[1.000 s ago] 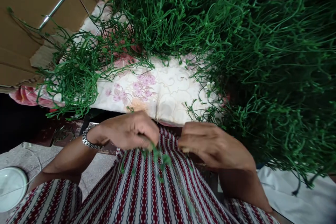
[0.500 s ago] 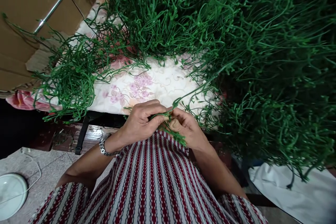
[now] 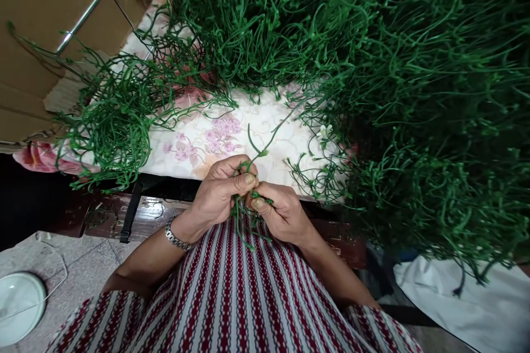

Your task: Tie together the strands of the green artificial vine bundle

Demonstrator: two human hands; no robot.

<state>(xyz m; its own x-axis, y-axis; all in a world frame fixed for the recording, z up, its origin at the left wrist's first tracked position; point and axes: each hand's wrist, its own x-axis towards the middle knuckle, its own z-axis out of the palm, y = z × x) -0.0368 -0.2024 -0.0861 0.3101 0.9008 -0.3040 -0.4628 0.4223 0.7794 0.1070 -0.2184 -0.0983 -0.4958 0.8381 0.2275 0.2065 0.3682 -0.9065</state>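
My left hand and my right hand meet in front of my lap, thumbs and fingertips pressed together. Both pinch a thin green plant stem with branching ends; one long part rises above the fingers, other strands dangle below. The exact grip points are partly hidden by the fingers. Beyond the hands lies a white floral cloth. To its left sits a tangled bunch of green stems. A much larger heap of similar stems fills the back and right.
A cardboard box and a bent metal rod stand at the left. A black strap hangs at the cloth's front edge. A round white object with a cord lies on the floor; white fabric is at the lower right.
Both hands have shifted slightly left, the right one lower. The stem held between them has changed angle: its long part now forks above the fingers, with strands hanging below.
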